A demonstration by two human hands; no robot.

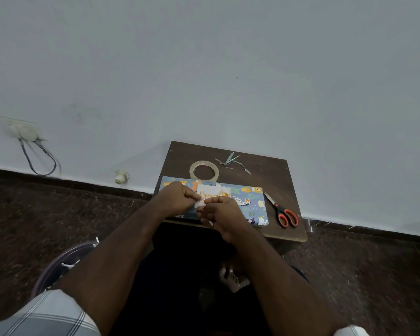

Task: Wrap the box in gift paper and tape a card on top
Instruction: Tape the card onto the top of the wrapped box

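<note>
The wrapped box is lying along the near edge of the small brown table, its long axis running left to right. The left hand and right hand are both pinching the card on top of it (fingers curled). Behind are lying a tape roll and paper scraps, with scissors at the right edge; the table is standing against a pale wall on a dark floor.

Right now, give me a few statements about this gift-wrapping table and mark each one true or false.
1. The box is already covered in patterned gift paper. True.
2. The scissors lie to the left of the box. False: they lie on the table to its right.
3. The tape roll sits behind the box, toward the wall. True.
4. The card rests on the floor. False: it lies on top of the box, with the left hand and right hand at its near edge.
5. Paper scraps lie near the table's far edge. True.
</note>
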